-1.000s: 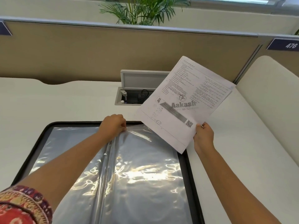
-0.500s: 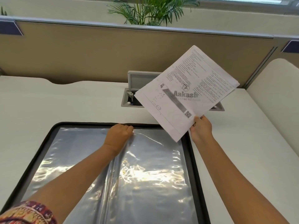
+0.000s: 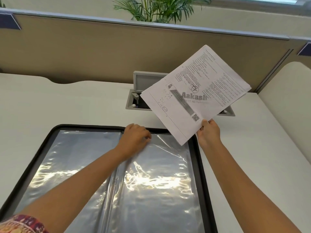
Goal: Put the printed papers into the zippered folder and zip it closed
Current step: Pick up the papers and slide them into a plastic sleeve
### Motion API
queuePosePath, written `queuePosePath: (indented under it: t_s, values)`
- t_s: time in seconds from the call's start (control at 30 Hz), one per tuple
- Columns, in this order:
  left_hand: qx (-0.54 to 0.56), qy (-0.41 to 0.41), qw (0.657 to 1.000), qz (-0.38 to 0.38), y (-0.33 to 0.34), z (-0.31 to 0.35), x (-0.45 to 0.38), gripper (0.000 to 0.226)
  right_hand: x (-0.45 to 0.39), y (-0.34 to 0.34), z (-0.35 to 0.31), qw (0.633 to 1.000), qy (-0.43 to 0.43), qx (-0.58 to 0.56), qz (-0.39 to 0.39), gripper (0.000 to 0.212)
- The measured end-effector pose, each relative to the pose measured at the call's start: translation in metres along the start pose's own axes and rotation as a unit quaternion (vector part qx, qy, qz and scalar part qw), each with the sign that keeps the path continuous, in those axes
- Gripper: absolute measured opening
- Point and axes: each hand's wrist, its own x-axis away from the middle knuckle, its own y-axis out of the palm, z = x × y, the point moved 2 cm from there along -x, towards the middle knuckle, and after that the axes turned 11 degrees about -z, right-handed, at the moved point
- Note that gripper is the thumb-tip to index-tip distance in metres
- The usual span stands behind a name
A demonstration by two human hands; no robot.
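Observation:
The zippered folder [image 3: 42, 142] lies open flat on the white desk, black-rimmed, with shiny clear plastic sleeves [image 3: 159, 182] inside. My left hand [image 3: 134, 137] rests at the top of the folder near its spine, fingers pinching the upper edge of the right-hand sleeve. My right hand [image 3: 208, 133] holds the printed papers [image 3: 195, 93] by their lower corner, tilted in the air above the folder's top right corner. The papers are white with black text, a grey band and a QR code.
A grey cable box with its lid raised [image 3: 143, 81] is sunk in the desk behind the folder. A tan partition [image 3: 101, 47] closes the back, a plant [image 3: 159, 9] stands above it, and a white curved panel [image 3: 286, 106] borders the right side.
The papers have turned flatter and lowered a little toward the folder's top right corner. My left hand stays at the sleeve's top edge. The view has shifted left.

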Motion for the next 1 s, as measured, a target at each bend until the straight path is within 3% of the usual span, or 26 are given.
queuePosePath:
  t_s: [0.17,0.37,0.63,0.83,1.0]
  values:
    - [-0.071,0.116,0.989,0.056,0.009,0.029,0.01,0.014,-0.007,0.012,0.003,0.998,-0.005,0.055,0.003,0.024]
    - [-0.094,0.114,0.988,0.048,0.009,0.035,0.009,0.016,-0.02,0.036,0.01,0.991,-0.036,0.125,0.019,0.021]
    - [-0.109,0.118,0.984,0.071,0.008,0.036,0.004,0.018,-0.029,0.068,0.019,0.981,-0.056,0.183,-0.03,0.018]
    - [-0.048,0.107,0.989,0.088,0.005,0.037,0.0,0.008,-0.027,0.058,0.025,0.956,-0.063,0.283,-0.035,0.023]
    - [0.038,0.085,0.993,0.073,0.011,0.03,0.0,0.014,-0.025,0.047,0.015,0.927,-0.092,0.362,-0.034,0.022]
